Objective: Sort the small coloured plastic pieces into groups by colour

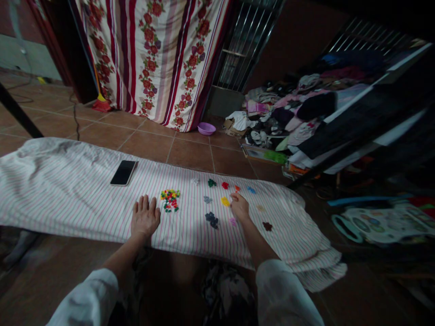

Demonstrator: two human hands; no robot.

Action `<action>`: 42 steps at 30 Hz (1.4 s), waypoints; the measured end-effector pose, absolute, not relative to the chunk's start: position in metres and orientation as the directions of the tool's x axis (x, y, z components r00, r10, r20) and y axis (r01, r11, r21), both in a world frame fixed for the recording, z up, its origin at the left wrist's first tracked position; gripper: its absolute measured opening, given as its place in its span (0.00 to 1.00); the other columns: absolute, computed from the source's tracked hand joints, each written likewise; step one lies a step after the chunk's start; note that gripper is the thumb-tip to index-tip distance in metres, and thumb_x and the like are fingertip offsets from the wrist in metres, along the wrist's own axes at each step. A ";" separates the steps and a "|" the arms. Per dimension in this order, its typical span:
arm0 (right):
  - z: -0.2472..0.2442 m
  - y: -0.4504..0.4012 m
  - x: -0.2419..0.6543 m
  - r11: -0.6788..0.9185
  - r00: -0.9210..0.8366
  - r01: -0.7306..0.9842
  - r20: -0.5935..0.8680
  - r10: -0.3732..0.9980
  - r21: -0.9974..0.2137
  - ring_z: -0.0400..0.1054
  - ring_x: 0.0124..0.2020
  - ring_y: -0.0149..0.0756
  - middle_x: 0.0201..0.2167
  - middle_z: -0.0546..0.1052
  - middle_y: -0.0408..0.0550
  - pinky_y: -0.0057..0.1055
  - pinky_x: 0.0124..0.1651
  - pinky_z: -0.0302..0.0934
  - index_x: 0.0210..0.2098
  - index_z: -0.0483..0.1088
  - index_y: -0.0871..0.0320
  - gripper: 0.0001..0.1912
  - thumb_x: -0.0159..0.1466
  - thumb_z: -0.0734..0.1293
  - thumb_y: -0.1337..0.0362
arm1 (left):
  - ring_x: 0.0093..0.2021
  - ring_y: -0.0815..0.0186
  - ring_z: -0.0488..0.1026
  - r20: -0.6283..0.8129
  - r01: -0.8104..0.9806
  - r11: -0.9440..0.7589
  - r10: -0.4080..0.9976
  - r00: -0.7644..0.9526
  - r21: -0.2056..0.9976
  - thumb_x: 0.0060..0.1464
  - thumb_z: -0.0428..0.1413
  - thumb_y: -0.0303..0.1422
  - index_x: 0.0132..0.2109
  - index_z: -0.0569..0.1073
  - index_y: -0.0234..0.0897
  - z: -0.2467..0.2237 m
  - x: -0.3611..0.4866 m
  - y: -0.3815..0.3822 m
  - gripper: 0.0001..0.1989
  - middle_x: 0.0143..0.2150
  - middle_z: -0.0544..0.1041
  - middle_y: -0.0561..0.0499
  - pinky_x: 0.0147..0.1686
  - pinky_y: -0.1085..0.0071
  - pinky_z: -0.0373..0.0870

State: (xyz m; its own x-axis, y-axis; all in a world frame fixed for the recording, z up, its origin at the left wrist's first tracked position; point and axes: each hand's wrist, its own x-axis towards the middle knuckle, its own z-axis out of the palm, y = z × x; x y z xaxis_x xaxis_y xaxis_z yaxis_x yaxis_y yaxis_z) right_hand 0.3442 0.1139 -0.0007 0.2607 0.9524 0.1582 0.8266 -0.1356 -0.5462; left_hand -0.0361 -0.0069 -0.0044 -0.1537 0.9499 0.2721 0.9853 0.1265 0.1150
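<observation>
Single-colour piles of small plastic-looking pieces already lie apart; multicoloured heap still mixed, beside left hand, spread flat on white striped cloth, gripping nothing. Right hand beside yellow pile; grip, can't tell from here.

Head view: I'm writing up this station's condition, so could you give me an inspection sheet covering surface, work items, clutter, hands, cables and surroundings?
Surface: striped cloth, wrinkled at its left end, bunched in folds at its right.
Work items: mixed-color pile of small pieces; to its right, separate single-color clusters, including yellow pieces, black pieces and brown pieces.
Clutter: phone on the cloth, screen dark.
Hands: left hand flat on the cloth, beside the mixed-color pile; right hand at the yellow pieces, its grip too small to judge.
Cables: dark cord on the tiled floor.
Surroundings: flowered curtain, purple basin, heap of clothes.
</observation>
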 end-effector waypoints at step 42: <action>0.013 0.095 0.123 0.437 -0.440 0.806 0.090 0.893 -0.399 0.65 0.41 0.33 0.39 0.68 0.45 0.26 0.42 0.58 0.45 0.70 0.51 0.14 0.62 0.62 0.71 | 0.65 0.50 0.56 0.299 0.985 0.136 0.941 -0.161 0.104 0.59 0.43 0.38 0.60 0.65 0.34 -0.008 -0.035 -0.005 0.25 0.63 0.63 0.35 0.61 0.52 0.51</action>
State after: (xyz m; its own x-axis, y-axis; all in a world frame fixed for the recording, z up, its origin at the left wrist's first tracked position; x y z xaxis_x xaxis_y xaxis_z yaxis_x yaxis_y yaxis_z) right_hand 0.1226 0.0948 0.0129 -0.4401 0.8935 0.0899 0.8062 0.4372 -0.3987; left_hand -0.0347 -0.0050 -0.0079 -0.1613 0.9406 0.2989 0.9852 0.1359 0.1040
